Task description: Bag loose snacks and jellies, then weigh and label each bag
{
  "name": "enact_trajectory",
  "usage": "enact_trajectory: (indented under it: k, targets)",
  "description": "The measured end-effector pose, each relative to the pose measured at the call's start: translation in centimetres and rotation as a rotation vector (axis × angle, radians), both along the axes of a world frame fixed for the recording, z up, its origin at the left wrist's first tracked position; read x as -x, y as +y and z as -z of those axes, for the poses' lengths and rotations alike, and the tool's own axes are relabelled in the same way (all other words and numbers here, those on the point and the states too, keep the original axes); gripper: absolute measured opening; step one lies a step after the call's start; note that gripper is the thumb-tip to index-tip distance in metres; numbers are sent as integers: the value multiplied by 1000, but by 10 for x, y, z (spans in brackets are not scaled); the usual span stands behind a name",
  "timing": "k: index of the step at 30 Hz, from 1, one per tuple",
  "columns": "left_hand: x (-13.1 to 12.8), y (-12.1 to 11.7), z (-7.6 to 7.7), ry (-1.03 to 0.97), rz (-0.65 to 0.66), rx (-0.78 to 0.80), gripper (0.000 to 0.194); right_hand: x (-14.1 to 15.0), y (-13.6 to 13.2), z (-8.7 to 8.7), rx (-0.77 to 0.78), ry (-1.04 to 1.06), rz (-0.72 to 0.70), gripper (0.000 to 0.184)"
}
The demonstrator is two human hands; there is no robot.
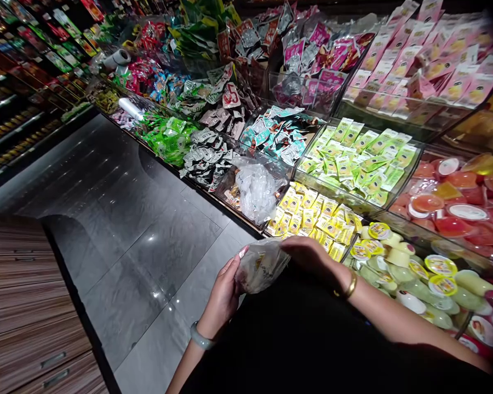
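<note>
My left hand [229,285], with a pale bangle at the wrist, is closed on the left side of a clear plastic bag [259,269]. Some small packets show faintly through the bag's film. At the bag's upper right edge is my right hand [312,256], a gold bangle on its wrist, its fingertips against the plastic and partly hidden. Just beyond the bag lie yellow snack packets [308,216] in a clear bin. A crumpled roll of clear plastic bags [257,189] rests on the neighbouring bin.
Sloping bins hold green packets [361,153], teal packets [277,131], jelly cups [419,279] and red jellies [456,202]. Grey tiled floor [148,262] runs along the display. Wooden drawers [33,306] stand at lower left, and stocked shelves [33,60] at upper left.
</note>
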State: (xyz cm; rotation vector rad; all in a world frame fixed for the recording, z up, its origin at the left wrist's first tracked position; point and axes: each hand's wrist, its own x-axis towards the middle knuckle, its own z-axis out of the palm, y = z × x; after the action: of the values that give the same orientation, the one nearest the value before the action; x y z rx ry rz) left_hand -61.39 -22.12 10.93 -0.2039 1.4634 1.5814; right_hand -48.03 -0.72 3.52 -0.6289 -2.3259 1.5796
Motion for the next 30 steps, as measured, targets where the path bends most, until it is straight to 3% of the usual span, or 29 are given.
enact_trajectory:
  k: [2,6,9,11,15,22,26,30]
  targets:
    - [0,-1,0,-7,0,14,48,-17,28,5,-98,-107,62,25]
    - [-1,-1,3,-6,-1,20,50,-50,79,25,-521,-547,219,25]
    - [-3,0,5,20,-5,28,46,-62,96,43,-634,-672,252,22]
    - [-3,1,5,25,2,27,44,-62,98,53,-668,-673,267,29]
    - [-5,2,3,26,35,59,50,-52,100,61,-689,-636,234,39]
    - [-9,2,-1,137,116,133,65,-46,116,55,-725,-650,73,15]
    - [-11,2,1,173,126,133,65,-59,129,34,-634,-601,212,18]
    - [-13,3,4,129,67,78,58,-56,125,1,-326,-348,432,29]
